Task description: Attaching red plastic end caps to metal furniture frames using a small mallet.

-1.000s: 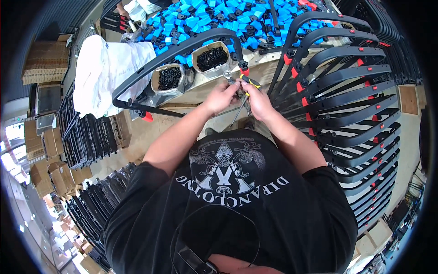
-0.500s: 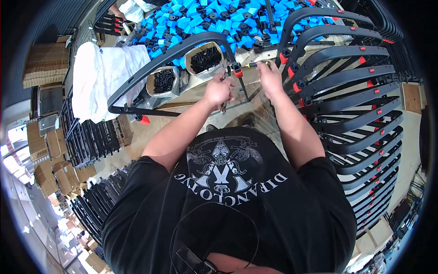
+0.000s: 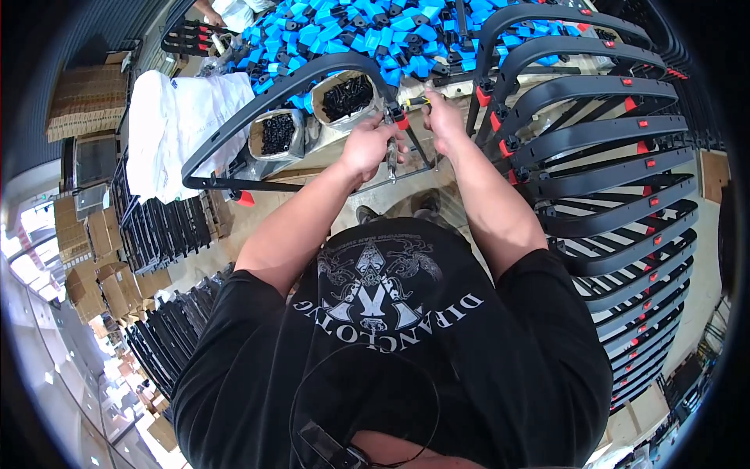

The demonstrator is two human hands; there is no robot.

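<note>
A curved black tube frame [image 3: 269, 105] stands in front of me, with a red fitting [image 3: 401, 123] on its right-hand leg. My left hand [image 3: 367, 147] is closed at this leg, just left of the fitting. From its fingers a metal wrench [image 3: 392, 162] points down; its upper part is hidden. On the other side of the leg, my right hand [image 3: 444, 123] is closed around a screwdriver [image 3: 417, 102] with a yellow and black handle. The screwdriver lies roughly level and points at the leg; where its tip ends is too small to make out.
Boxes of small black parts, one left [image 3: 276, 134] and one right [image 3: 344, 98], stand behind the frame. Beyond lies a heap of blue and black pieces [image 3: 367, 35]. Similar black frames [image 3: 586, 148] are stacked at right. A white bag [image 3: 183, 129] sits at left.
My right hand has come left and slightly nearer with the screwdriver, closer to the leg. My left hand has shifted a little, and more of the wrench shows below it.
</note>
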